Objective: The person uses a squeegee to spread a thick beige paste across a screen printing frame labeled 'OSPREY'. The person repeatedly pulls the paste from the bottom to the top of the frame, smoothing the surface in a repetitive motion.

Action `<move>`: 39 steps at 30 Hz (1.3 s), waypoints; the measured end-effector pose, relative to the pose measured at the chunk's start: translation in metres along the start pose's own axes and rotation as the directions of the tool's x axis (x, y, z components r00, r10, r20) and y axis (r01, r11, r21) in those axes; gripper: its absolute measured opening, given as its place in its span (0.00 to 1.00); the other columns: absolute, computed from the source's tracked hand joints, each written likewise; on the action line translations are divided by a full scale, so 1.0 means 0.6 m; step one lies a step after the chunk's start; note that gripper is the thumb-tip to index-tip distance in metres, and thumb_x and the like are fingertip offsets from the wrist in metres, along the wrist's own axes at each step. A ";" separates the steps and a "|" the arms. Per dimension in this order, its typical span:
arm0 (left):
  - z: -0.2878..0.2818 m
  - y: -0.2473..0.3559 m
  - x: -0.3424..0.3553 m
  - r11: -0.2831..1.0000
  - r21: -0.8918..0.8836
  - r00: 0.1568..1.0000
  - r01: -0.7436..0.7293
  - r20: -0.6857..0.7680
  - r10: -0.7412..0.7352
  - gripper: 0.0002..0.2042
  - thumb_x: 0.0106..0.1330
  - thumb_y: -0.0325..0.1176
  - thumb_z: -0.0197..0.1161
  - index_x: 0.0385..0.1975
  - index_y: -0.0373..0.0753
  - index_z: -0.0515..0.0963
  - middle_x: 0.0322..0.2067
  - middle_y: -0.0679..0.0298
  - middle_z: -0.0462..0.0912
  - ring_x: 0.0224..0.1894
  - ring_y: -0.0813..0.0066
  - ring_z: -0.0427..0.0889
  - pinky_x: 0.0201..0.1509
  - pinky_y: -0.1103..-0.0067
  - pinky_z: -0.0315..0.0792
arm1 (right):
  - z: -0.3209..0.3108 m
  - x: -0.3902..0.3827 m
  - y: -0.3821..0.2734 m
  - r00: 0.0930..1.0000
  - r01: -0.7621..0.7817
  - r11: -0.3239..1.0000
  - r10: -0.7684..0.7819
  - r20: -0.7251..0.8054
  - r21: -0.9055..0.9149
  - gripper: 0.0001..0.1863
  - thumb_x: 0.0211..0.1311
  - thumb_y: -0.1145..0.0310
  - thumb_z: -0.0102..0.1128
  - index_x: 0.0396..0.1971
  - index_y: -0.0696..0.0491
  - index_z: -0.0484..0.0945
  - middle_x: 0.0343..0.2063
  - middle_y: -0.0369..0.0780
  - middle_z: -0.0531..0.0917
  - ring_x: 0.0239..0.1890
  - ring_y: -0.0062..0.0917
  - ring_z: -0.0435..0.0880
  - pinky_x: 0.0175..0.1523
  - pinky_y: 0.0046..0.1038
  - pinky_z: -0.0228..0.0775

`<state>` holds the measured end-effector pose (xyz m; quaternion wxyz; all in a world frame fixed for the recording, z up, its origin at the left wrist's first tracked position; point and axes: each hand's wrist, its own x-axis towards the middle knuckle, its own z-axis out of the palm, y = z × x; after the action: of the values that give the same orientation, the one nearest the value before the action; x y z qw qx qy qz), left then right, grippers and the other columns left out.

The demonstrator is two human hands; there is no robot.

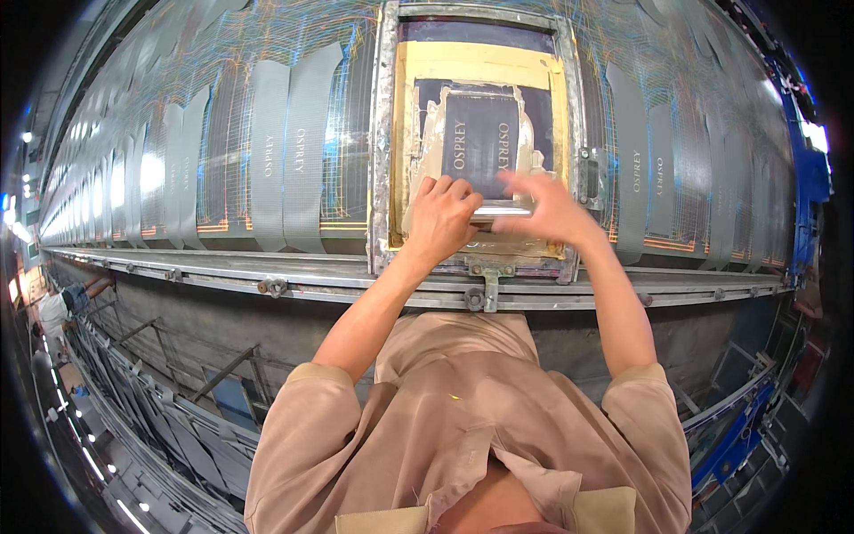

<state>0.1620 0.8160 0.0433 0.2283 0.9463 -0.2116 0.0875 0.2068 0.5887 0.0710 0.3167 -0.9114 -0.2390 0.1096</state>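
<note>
A screen printing frame (382,133) with a metal border and yellowish tape round a dark mesh window lies flat on the long printing table. Across the near part of its mesh lies a squeegee (503,212) with a pale metal bar. My left hand (442,216) is closed round the bar's left end. At the other end is my right hand (553,209), blurred by motion, its fingers and thumb spread apart around the bar's tip. Whether it touches the bar I cannot tell. The squeegee's blade is hidden.
Grey textile pieces (269,151) with pale lettering lie in rows on the table, left and right of the frame. A metal rail (338,283) with stops runs along the near edge; a bracket (490,285) on the frame meets it. Far left stands another person (55,307).
</note>
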 end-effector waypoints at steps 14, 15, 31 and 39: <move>-0.034 -0.031 -0.047 0.998 0.055 0.999 0.040 0.000 -0.040 0.13 0.41 0.26 0.70 0.29 0.47 0.82 0.31 0.70 0.81 0.37 0.68 0.81 0.47 0.70 0.67 | -0.019 0.038 0.194 0.680 -0.372 0.804 0.576 -0.454 0.463 0.17 0.72 0.58 0.62 0.30 0.56 0.78 0.20 0.28 0.71 0.25 0.14 0.65 0.31 0.24 0.57; -0.037 -0.034 -0.051 0.998 0.050 0.999 0.048 -0.009 -0.047 0.13 0.41 0.27 0.70 0.30 0.47 0.82 0.31 0.70 0.81 0.38 0.68 0.81 0.47 0.70 0.67 | -0.013 0.040 0.185 0.695 -0.350 0.844 0.525 -0.491 0.407 0.16 0.71 0.58 0.62 0.30 0.56 0.78 0.22 0.31 0.73 0.27 0.16 0.68 0.34 0.26 0.61; -0.324 -0.389 -0.276 0.985 0.163 0.998 -0.052 0.048 0.045 0.14 0.37 0.25 0.71 0.28 0.46 0.82 0.29 0.69 0.85 0.34 0.69 0.82 0.44 0.70 0.67 | 0.302 0.279 -0.190 0.585 -0.326 0.806 0.583 -0.564 0.494 0.15 0.66 0.57 0.66 0.32 0.55 0.79 0.16 0.39 0.72 0.21 0.23 0.67 0.29 0.34 0.62; -0.297 -0.441 -0.268 0.995 0.059 0.989 -0.085 0.123 0.077 0.17 0.36 0.26 0.72 0.31 0.46 0.83 0.30 0.68 0.85 0.34 0.67 0.83 0.44 0.69 0.67 | 0.315 0.289 -0.168 0.624 -0.439 0.814 0.581 -0.523 0.381 0.14 0.67 0.56 0.64 0.35 0.53 0.81 0.24 0.45 0.83 0.26 0.38 0.81 0.36 0.36 0.71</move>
<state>0.1222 1.1708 0.0533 0.1809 0.9473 -0.2604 0.0464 0.2529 0.8447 -0.0206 0.4295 -0.8846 0.1614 -0.0835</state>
